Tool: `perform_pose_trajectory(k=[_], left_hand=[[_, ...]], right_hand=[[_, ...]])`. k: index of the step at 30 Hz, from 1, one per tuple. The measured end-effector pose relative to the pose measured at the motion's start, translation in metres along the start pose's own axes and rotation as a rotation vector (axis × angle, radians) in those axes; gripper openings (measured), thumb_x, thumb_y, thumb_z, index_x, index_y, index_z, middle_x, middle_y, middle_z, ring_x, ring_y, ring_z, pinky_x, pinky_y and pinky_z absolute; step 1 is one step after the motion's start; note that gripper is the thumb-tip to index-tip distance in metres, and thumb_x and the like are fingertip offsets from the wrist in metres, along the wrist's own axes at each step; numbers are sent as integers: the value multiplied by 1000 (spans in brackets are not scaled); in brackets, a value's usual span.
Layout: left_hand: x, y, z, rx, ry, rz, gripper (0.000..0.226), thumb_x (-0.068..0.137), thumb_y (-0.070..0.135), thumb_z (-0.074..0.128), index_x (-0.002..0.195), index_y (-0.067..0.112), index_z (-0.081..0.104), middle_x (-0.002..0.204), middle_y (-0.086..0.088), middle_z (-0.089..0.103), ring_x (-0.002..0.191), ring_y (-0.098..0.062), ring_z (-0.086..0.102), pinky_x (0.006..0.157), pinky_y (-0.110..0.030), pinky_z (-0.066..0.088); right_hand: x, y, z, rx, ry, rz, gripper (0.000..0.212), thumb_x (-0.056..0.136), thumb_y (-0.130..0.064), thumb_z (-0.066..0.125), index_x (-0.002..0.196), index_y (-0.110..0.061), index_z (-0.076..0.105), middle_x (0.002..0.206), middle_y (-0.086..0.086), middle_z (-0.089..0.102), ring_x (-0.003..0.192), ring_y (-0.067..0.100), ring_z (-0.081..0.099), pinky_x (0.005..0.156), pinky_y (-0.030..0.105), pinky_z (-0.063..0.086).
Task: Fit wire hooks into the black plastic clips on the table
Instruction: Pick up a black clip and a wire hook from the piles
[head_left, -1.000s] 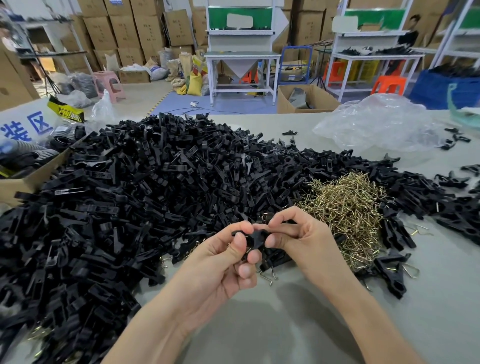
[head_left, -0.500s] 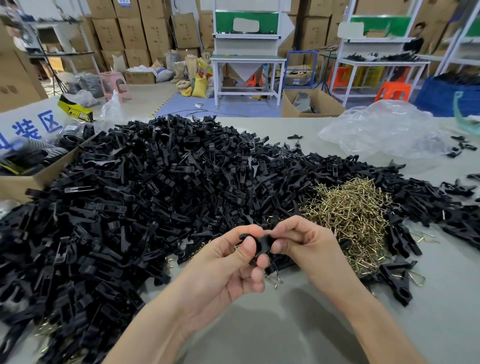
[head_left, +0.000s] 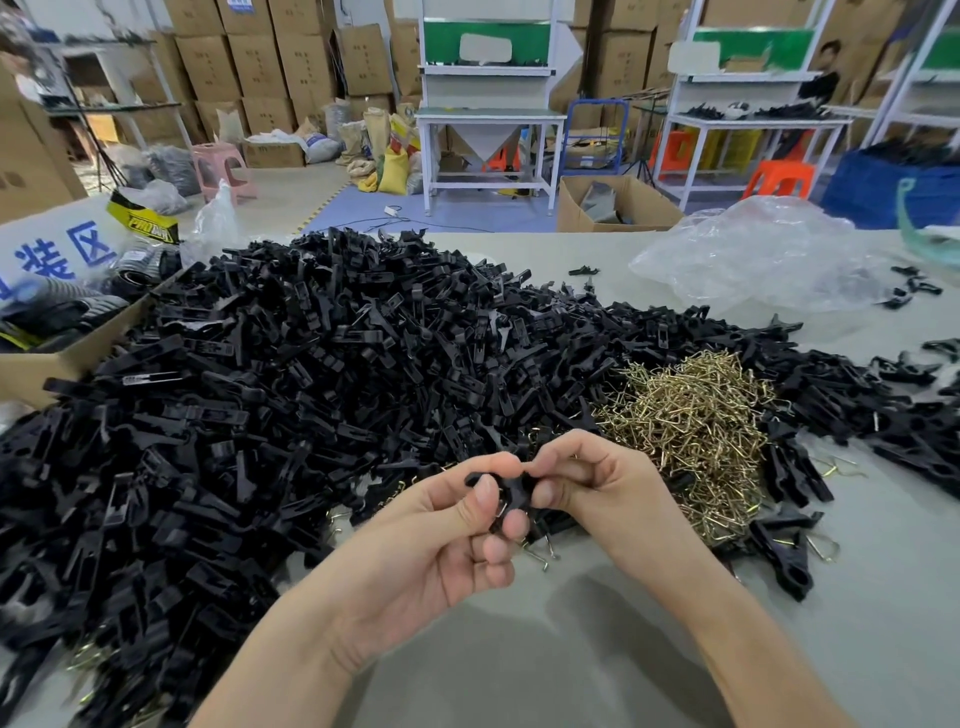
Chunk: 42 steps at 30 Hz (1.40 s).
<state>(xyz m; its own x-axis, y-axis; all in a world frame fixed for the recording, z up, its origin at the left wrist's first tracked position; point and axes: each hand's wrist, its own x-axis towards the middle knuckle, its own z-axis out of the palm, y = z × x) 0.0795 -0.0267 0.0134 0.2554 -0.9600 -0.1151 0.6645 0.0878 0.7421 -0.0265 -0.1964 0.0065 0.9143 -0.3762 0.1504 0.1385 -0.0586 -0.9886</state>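
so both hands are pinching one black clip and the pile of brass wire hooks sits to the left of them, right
Not quite. The head view shows the pile of wire hooks to the right of the hands, just past the right hand, not to the left. The rest holds: the left hand and the right hand together pinch one black clip.

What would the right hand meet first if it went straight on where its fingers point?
Probably the left hand: the right hand points leftward at it, both pinching one black clip between them, so they would touch almost at once.
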Motion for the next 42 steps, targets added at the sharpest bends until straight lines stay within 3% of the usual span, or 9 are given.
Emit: perform_pose_trajectory(k=[3, 7, 15, 22, 26, 29, 32, 37, 42], left_hand=[[2, -2, 1, -13, 12, 12, 37, 71, 24, 90, 104, 19, 74, 79, -10, 62, 58, -12, 54, 62, -26, 53], [3, -3, 0, -60, -27, 5, 28, 75, 22, 87, 98, 19, 72, 77, -8, 59, 56, -11, 51, 60, -26, 50], [5, -6, -2, -103, -13, -26, 24, 76, 21, 87, 94, 20, 72, 75, -8, 59, 52, -10, 51, 57, -26, 50], [5, -7, 2, -109, -18, -15, 19, 77, 23, 86, 90, 21, 72, 73, -6, 58, 51, -9, 49, 56, -25, 49], [6, -8, 7, -133, 28, -20, 4, 87, 22, 69, 85, 22, 72, 69, -4, 55, 47, -7, 46, 53, -24, 47], [6, -9, 8, -165, 50, -8, 2, 85, 23, 72, 87, 21, 74, 69, -4, 56, 47, -7, 47, 52, -23, 48], [7, -7, 6, -233, 62, -2, 23, 76, 22, 86, 96, 19, 75, 72, -5, 58, 48, -9, 50, 51, -25, 50], [7, -1, 6, 150, 191, 89, 33, 87, 36, 69, 118, 24, 71, 86, -12, 68, 56, -14, 60, 56, -28, 55], [9, -6, 6, 538, 318, 294, 37, 81, 37, 77, 116, 27, 71, 93, -5, 71, 75, -16, 65, 64, -28, 55]], right_hand=[[2, -2, 0, 5, 6, 1, 40, 87, 9, 67, 77, -30, 70, 74, 1, 76, 77, 8, 72, 76, 17, 54], [2, -7, 1, 59, 5, -28, 20, 78, -15, 74, 76, -34, 67, 77, 1, 78, 82, 8, 74, 75, 14, 52], [2, -6, -1, 147, -24, -7, 23, 74, -11, 76, 74, -32, 67, 96, 10, 79, 95, 19, 75, 81, 17, 54], [2, -6, 0, 146, 19, -28, 19, 75, -17, 77, 77, -32, 66, 93, 11, 79, 96, 21, 76, 79, 17, 55], [3, -5, 2, 148, 27, -47, 21, 75, -15, 77, 77, -34, 67, 82, 10, 78, 97, 20, 75, 80, 16, 54], [4, -4, 3, 114, 35, -47, 20, 73, -20, 77, 76, -36, 66, 75, 5, 77, 86, 14, 75, 78, 16, 53], [3, -3, 2, 111, 44, -45, 17, 70, -26, 79, 76, -36, 67, 80, 3, 78, 77, 9, 72, 75, 17, 54], [3, -4, 2, 63, 67, -73, 16, 73, -27, 77, 84, -35, 67, 95, 3, 79, 89, 10, 73, 83, 18, 53], [2, -4, -2, 14, 103, -98, 26, 82, -27, 72, 106, -23, 65, 98, -2, 78, 89, 6, 71, 85, 17, 53]])
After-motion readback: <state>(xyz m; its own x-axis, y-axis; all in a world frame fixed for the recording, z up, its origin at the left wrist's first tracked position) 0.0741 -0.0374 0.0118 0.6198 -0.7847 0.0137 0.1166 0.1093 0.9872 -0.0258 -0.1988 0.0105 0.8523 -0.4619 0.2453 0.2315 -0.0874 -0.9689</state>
